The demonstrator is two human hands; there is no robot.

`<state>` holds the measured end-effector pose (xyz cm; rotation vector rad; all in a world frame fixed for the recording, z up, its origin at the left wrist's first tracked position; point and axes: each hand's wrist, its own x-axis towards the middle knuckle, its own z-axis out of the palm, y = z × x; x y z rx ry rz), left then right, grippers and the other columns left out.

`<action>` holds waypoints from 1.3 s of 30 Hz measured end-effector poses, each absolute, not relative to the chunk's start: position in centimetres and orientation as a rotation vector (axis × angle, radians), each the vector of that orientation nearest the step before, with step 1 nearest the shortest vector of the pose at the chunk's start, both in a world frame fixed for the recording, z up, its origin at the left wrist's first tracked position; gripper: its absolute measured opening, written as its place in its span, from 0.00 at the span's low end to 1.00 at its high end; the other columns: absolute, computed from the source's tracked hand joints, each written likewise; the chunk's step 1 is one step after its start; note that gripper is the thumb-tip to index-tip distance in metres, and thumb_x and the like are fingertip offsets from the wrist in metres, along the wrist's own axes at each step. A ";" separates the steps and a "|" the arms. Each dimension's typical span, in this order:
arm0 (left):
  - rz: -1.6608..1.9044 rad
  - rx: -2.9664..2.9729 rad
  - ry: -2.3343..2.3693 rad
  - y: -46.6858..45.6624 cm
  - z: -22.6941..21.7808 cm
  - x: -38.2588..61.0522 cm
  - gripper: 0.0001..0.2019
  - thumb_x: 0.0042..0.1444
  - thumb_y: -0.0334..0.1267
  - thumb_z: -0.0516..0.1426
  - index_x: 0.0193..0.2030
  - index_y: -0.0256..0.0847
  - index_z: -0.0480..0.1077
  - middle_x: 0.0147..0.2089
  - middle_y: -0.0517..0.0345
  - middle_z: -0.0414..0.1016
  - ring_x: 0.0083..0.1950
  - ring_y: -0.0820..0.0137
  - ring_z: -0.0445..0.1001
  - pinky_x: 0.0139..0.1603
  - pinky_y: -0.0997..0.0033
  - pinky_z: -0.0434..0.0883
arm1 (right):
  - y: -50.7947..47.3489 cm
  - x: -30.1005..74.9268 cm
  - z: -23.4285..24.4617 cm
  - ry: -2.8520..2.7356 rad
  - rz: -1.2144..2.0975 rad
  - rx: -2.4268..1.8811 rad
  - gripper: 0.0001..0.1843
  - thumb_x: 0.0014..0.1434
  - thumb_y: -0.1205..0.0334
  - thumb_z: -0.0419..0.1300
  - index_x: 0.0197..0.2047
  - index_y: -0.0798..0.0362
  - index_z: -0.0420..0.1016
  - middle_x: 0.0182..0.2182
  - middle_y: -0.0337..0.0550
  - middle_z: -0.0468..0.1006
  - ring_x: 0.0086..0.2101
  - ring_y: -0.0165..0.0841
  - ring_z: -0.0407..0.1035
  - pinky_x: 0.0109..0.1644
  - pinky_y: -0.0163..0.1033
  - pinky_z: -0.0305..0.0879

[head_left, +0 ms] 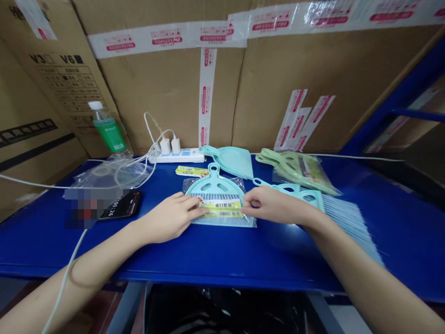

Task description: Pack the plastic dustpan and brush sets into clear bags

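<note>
In front of me on the blue table lies a light blue dustpan and brush set (222,188) in a clear plastic bag. Across its bristles runs a yellow and white label card (222,207). My left hand (175,215) has thumb and forefinger closed at the card's left end. At the right end, my right hand (266,204) pinches the card's edge, or the bag there, with the other fingers curled. Just behind is a loose light blue dustpan (234,160). Partly under my right forearm lies a loose light blue brush (347,222) with its bristles fanned right.
A green bagged set (302,169) lies at the back right, another label (191,171) behind the blue set. A white power strip (191,156) with plugs and cables, a bottle (109,132), crumpled plastic (104,174) and a phone (121,204) occupy the left. Cardboard (167,88) walls the back.
</note>
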<state>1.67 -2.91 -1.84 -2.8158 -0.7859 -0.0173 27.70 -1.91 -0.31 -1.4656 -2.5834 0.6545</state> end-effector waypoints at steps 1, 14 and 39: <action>-0.015 -2.814 -0.791 -2.9 -1.9 1.7 0.22 0.57 0.25 0.48 0.57 0.42 0.66 0.49 0.51 0.71 0.45 0.66 0.71 0.47 0.65 0.65 | -2.0 27.7 -0.2 -2.578 0.636 -1.496 0.17 0.52 0.63 0.53 0.16 0.51 0.52 0.14 0.30 0.50 0.19 0.25 0.46 0.25 0.35 0.44; 0.041 -2.758 -0.774 -3.0 -2.0 2.1 0.23 0.57 0.25 0.47 0.59 0.43 0.63 0.47 0.52 0.70 0.41 0.66 0.70 0.41 0.66 0.65 | -2.4 27.3 -0.4 -2.582 0.248 -1.596 0.14 0.48 0.72 0.53 0.18 0.51 0.51 0.15 0.31 0.58 0.20 0.27 0.50 0.27 0.36 0.46; -0.024 -2.729 -0.855 -3.0 -1.9 2.3 0.23 0.58 0.24 0.47 0.55 0.47 0.69 0.39 0.53 0.69 0.42 0.65 0.68 0.42 0.65 0.62 | -2.7 26.8 -0.6 -2.846 0.262 -1.152 0.24 0.56 0.75 0.48 0.45 0.47 0.80 0.28 0.44 0.77 0.32 0.35 0.66 0.40 0.40 0.57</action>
